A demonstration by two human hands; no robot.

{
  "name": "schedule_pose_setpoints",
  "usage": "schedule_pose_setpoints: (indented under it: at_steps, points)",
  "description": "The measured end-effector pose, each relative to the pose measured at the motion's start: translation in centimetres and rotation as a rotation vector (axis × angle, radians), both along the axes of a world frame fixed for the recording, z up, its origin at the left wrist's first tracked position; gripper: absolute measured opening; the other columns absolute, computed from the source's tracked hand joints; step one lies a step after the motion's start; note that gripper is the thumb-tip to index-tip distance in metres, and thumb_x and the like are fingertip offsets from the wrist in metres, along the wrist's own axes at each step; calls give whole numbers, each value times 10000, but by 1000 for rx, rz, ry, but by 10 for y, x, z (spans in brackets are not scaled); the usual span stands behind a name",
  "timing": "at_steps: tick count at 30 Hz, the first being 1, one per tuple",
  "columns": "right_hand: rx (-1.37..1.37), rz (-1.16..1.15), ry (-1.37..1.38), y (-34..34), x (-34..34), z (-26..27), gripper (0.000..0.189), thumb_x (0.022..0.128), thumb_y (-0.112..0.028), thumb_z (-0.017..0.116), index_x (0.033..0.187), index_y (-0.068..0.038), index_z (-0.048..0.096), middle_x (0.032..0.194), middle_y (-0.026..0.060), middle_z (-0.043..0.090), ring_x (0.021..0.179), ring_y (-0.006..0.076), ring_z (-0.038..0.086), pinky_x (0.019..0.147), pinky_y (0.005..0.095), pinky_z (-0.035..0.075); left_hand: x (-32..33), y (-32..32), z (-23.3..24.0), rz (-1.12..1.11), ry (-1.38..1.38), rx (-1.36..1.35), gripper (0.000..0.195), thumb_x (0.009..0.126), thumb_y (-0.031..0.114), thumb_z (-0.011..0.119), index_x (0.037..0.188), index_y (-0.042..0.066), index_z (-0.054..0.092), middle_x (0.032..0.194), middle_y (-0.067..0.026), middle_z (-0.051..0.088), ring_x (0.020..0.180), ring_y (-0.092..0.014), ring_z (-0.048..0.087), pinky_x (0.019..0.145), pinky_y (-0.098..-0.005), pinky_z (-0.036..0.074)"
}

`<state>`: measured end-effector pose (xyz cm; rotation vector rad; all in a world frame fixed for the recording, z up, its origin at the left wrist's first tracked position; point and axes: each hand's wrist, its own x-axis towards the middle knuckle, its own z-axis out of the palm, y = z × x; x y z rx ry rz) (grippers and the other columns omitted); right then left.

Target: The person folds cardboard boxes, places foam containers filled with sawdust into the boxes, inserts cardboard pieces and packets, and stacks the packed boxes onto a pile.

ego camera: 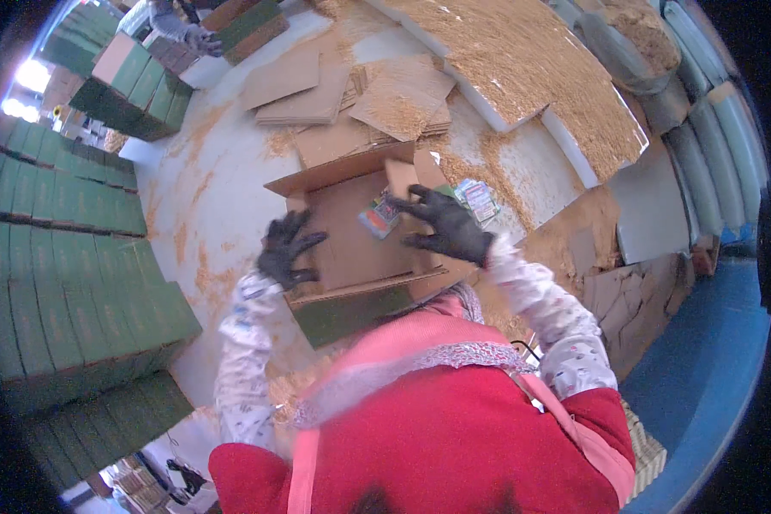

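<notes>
An open cardboard box (353, 238), green on its outer side, lies before me with its flaps spread. My left hand (289, 249), in a black glove, is at the box's left edge, fingers apart. My right hand (446, 225), also gloved in black, is over the box's right side with its fingers spread near a raised inner flap. A colourful printed leaflet or packet (379, 217) lies inside the box, just beside the right fingertips; whether they touch it, I cannot tell. More printed cards (478, 200) lie on the table right of the box.
Flat cardboard sheets (302, 83) are piled behind the box. Wood-shaving-like crumbs (520, 58) cover white-edged slabs at the upper right. Stacked green boxes (64, 276) line the left side. Filled plastic bags (719, 148) stand far right. A co-worker's gloved hand (202, 40) shows at the upper left.
</notes>
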<state>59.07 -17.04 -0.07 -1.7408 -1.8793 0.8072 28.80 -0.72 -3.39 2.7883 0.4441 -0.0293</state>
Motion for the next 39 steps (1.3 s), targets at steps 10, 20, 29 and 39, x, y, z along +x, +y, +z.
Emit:
schedule_pose_setpoints:
  at_steps: [10, 20, 29, 39]
  points:
    - [19, -855, 1304, 52, -43, -142, 508, 803, -141, 618, 1217, 27, 377, 1088, 81, 475, 931, 160, 503, 819, 264, 437, -63, -39, -118, 702, -670, -1234, 787, 725, 376, 648, 1316, 11, 277, 1301, -169, 377, 1182, -280, 386, 980, -385, 334]
    - [137, 192, 977, 155, -130, 81, 367, 806, -49, 382, 1162, 8, 451, 1178, 192, 474, 1108, 295, 447, 983, 372, 333, -262, -9, 49, 661, -1275, -876, 549, 869, 377, 447, 1273, 13, 367, 1278, -125, 427, 1180, -243, 396, 1019, -397, 279]
    - [684, 505, 1000, 343, -373, 402, 427, 825, -206, 305, 1184, -21, 445, 1200, 199, 463, 1133, 326, 423, 986, 377, 313, -575, 39, 495, 945, -1629, 863, 497, 898, 378, 430, 1244, 21, 414, 1216, -103, 482, 1094, -214, 458, 966, -356, 337]
    - [942, 403, 904, 434, -580, 572, 535, 847, -382, 220, 1207, -52, 438, 1224, 206, 451, 1160, 361, 397, 989, 383, 290, -682, 153, 544, 981, -1503, 413, 492, 883, 376, 472, 1217, 16, 435, 1171, -95, 509, 1041, -208, 482, 921, -339, 374]
